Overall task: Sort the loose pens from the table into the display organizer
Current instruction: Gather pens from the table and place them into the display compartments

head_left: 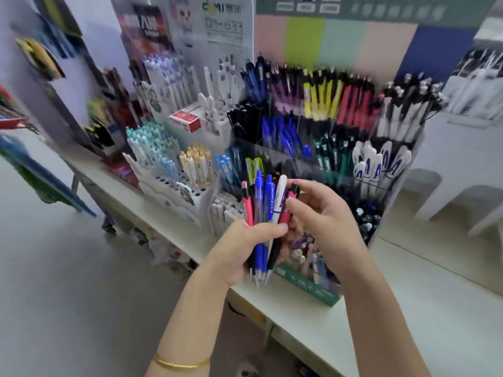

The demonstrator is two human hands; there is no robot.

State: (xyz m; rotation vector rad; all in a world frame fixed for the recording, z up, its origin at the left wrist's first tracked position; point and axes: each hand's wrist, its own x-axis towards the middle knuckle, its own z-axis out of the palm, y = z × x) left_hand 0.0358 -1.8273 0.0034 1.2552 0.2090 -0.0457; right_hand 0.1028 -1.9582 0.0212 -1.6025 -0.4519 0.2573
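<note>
Gold bracelet (181,364) circles the left wrist. Above it, the left hand (245,248) grips a bundle of pens (265,202) upright, tips down, with its fingers curled round the barrels. The right hand (324,213) pinches the top of a pink pen (285,216) at the bundle's right edge. Just beyond both hands, the display organizer (326,118) stands on the desk (435,308), packed with pens.

Head view, downward, close over table (408,308)
</note>
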